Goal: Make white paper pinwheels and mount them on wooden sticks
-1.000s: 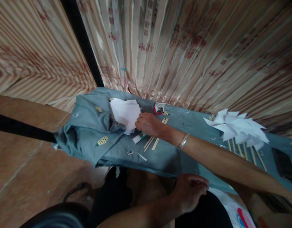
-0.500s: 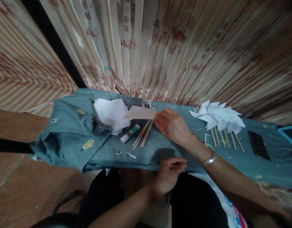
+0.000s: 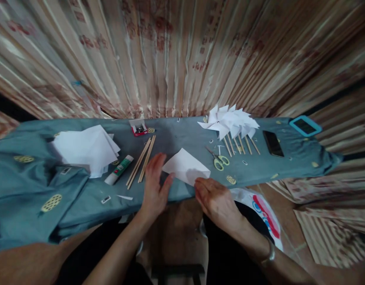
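A white sheet of paper (image 3: pixel 186 164) lies at the front of the cloth-covered table between my hands. My right hand (image 3: pixel 216 200) pinches its near right corner. At the paper's left edge is my left hand (image 3: pixel 155 186), thumb and fingers spread apart. Just left of that hand lie several wooden sticks (image 3: pixel 142 160). Beyond them a glue stick (image 3: pixel 119 169) rests beside a stack of white paper (image 3: pixel 84 146). Right of the sheet are scissors (image 3: pixel 219 159) with green handles.
Several white paper pinwheels (image 3: pixel 229 122) on sticks overlap at the back right. A black phone (image 3: pixel 273 143) and a blue-framed tablet (image 3: pixel 305 126) lie farther right. A small red box (image 3: pixel 139 128) of metal pieces sits near the back edge. Curtains (image 3: pixel 170 59) hang behind the table.
My right hand has brought the sheet from beside the stack to the table's front. My left hand has moved up to its left side and opened. The view has swung right.
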Demonstrator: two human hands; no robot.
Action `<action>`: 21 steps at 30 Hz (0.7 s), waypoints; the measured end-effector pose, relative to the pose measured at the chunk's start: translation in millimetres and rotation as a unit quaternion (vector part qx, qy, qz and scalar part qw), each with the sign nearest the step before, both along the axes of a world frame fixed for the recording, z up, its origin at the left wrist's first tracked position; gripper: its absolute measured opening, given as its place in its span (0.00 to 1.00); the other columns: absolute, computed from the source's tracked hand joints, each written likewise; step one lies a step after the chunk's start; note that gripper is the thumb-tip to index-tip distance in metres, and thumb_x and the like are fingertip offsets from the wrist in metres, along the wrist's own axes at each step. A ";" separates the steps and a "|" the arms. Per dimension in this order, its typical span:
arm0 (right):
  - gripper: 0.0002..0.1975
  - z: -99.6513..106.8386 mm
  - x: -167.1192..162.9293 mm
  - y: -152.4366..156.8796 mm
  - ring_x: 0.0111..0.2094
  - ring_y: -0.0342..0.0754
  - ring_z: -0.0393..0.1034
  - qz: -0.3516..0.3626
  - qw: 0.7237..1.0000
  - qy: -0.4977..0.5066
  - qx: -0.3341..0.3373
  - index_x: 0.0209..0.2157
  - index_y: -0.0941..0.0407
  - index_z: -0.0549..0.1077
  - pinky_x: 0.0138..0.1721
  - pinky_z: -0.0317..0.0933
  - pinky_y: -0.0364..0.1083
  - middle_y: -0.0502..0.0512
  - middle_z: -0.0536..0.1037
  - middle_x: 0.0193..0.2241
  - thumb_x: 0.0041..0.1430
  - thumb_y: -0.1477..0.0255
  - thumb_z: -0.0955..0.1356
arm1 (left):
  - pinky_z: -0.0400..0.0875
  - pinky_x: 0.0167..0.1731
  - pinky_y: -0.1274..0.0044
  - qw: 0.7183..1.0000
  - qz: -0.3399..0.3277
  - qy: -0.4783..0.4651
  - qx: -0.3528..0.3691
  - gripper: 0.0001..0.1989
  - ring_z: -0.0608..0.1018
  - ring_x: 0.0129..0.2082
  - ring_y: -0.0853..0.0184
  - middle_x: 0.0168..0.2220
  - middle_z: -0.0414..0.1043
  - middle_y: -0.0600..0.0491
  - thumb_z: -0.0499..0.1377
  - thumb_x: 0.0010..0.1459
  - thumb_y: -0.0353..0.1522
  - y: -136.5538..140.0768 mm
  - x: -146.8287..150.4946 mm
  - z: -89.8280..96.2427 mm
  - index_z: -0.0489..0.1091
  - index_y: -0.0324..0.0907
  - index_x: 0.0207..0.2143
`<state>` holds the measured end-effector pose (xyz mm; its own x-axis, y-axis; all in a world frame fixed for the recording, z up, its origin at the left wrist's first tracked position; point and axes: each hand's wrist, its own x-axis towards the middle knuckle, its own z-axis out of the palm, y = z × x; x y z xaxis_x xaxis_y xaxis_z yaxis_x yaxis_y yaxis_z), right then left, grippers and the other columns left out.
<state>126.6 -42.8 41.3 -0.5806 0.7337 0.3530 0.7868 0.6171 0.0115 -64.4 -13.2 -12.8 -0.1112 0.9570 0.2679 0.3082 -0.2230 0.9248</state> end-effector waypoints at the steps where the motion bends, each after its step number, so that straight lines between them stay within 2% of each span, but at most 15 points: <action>1: 0.07 0.9 -0.9 0.7 0.33 0.51 0.74 0.008 0.999 -0.005 -0.031 0.34 0.61 0.75 0.36 0.69 0.48 0.61 0.80 0.33 0.60 0.82 0.65 | 0.54 0.63 0.57 0.997 -0.052 0.055 0.028 0.20 0.66 0.63 0.55 0.58 0.70 0.45 0.59 0.60 0.38 -2.5 1.3 1.0 0.70 0.45 0.53; 3: 0.06 3.2 -1.6 6.9 0.31 0.50 0.73 0.021 0.995 0.006 -0.096 0.32 0.59 0.74 0.35 0.68 0.48 0.57 0.79 0.30 0.60 0.81 0.65 | 0.53 0.63 0.54 0.980 -0.149 0.124 0.035 0.14 0.72 0.57 0.55 0.50 0.77 0.47 0.59 0.60 0.39 -7.0 5.1 1.5 0.75 0.45 0.46; 5: 0.07 3.1 -0.1 19.1 0.33 0.50 0.73 0.027 0.987 0.051 -0.150 0.32 0.59 0.74 0.37 0.68 0.48 0.56 0.79 0.30 0.61 0.79 0.65 | 0.53 0.62 0.52 0.969 -0.195 0.150 0.006 0.14 0.76 0.52 0.56 0.45 0.79 0.47 0.60 0.60 0.40 -8.5 8.2 -0.2 0.75 0.43 0.43; 8: 0.08 -7.5 4.9 44.8 0.37 0.48 0.74 0.007 0.954 0.195 -0.229 0.34 0.58 0.76 0.42 0.67 0.47 0.55 0.80 0.34 0.63 0.77 0.64 | 0.58 0.61 0.55 0.972 -0.172 0.158 -0.036 0.15 0.79 0.48 0.58 0.45 0.80 0.46 0.59 0.59 0.40 -3.2 8.3 -5.8 0.75 0.41 0.45; 10: 0.06 -21.5 8.4 62.2 0.32 0.45 0.73 -0.046 0.909 0.294 -0.292 0.35 0.56 0.77 0.36 0.66 0.44 0.52 0.81 0.33 0.61 0.72 0.67 | 0.66 0.56 0.59 0.975 -0.146 0.162 -0.051 0.15 0.79 0.46 0.58 0.44 0.80 0.45 0.56 0.60 0.37 2.9 5.9 -10.5 0.75 0.40 0.45; 12: 0.07 -36.9 12.0 75.6 0.26 0.44 0.69 -0.087 0.855 0.374 -0.348 0.32 0.55 0.77 0.29 0.62 0.43 0.49 0.78 0.26 0.58 0.66 0.70 | 0.72 0.51 0.63 0.976 -0.128 0.167 -0.056 0.15 0.80 0.45 0.58 0.44 0.80 0.45 0.54 0.60 0.35 8.7 3.3 -14.7 0.75 0.39 0.45; 16: 0.14 -56.4 21.3 85.9 0.24 0.43 0.66 -0.102 0.766 0.479 -0.416 0.29 0.56 0.76 0.27 0.60 0.42 0.49 0.77 0.23 0.53 0.58 0.71 | 0.75 0.47 0.66 0.978 -0.102 0.170 -0.062 0.15 0.80 0.43 0.59 0.42 0.80 0.46 0.54 0.60 0.35 15.9 1.1 -19.4 0.75 0.39 0.45; 18: 0.16 -59.6 26.4 86.6 0.24 0.42 0.66 -0.108 0.742 0.502 -0.431 0.28 0.56 0.76 0.27 0.60 0.42 0.48 0.76 0.22 0.51 0.56 0.72 | 0.75 0.47 0.67 0.978 -0.091 0.172 -0.075 0.16 0.80 0.43 0.59 0.44 0.79 0.45 0.54 0.60 0.36 18.3 1.3 -19.8 0.74 0.39 0.46; 21: 0.15 -63.2 30.5 88.7 0.23 0.43 0.65 -0.123 0.745 0.499 -0.424 0.27 0.55 0.76 0.26 0.59 0.42 0.48 0.75 0.22 0.51 0.57 0.72 | 0.74 0.48 0.66 0.977 -0.080 0.173 -0.094 0.19 0.80 0.45 0.59 0.49 0.78 0.45 0.54 0.60 0.36 22.2 1.5 -19.3 0.71 0.39 0.51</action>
<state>157.1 45.8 -21.8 -0.1505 0.9797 -0.1328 0.2323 -0.0955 -0.9679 -62.9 9.0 -32.1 0.1101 0.9906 0.0815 0.5853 -0.1309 0.8002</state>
